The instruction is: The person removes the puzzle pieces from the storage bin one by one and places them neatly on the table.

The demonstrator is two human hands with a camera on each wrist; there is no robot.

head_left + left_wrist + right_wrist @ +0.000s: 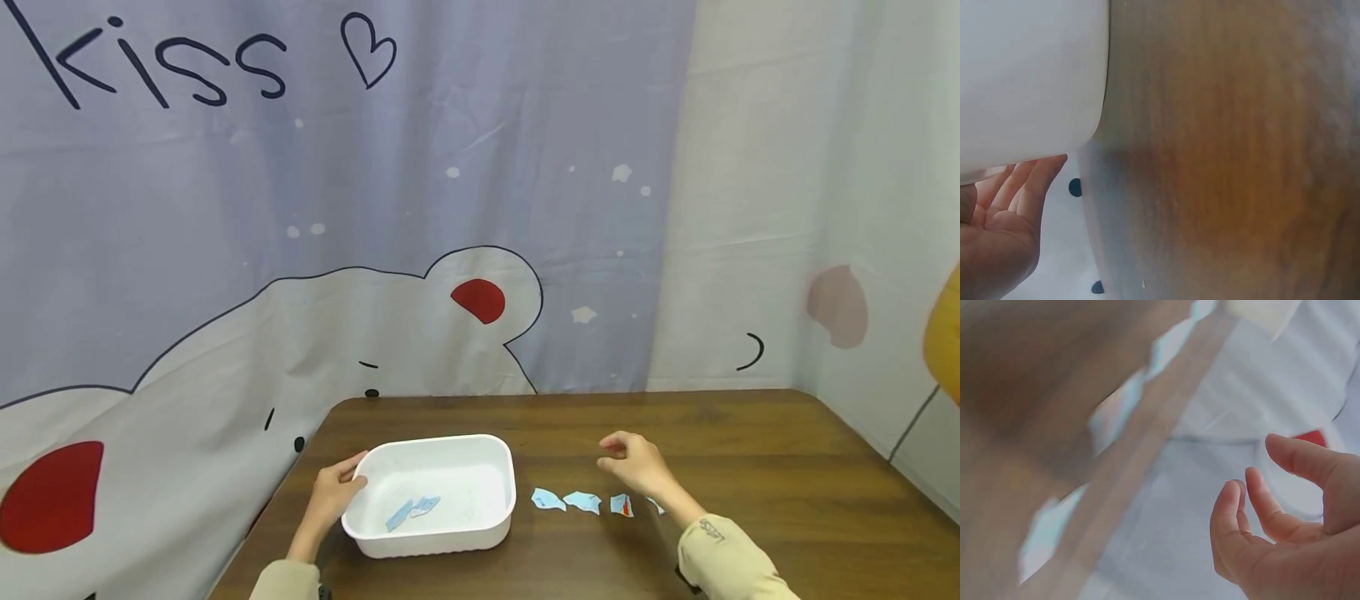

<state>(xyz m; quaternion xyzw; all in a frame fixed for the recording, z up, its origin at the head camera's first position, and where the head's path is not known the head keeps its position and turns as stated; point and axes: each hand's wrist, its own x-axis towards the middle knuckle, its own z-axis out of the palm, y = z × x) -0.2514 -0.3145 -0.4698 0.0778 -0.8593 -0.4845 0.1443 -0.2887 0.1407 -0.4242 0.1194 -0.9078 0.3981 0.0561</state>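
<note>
My left hand [331,497] holds the left end of a white plastic basin [434,533], thumb over the rim and fingers against the outside. In the left wrist view the fingers [1030,187] lie along the basin's wall [1035,119]. Inside the basin are two torn light-blue paper pieces [411,511]. My right hand [637,464] is in the air over the table with loosely bent fingers and nothing between them. Beneath and beside it lies a row of several torn blue paper pieces [582,502]; one has a red mark [624,506]. The rightmost piece [656,505] is partly hidden by the right wrist.
The brown wooden table [720,433] bears the basin and the paper row. A printed curtain [570,208] hangs close behind the table's back edge, and more of it hangs along both sides.
</note>
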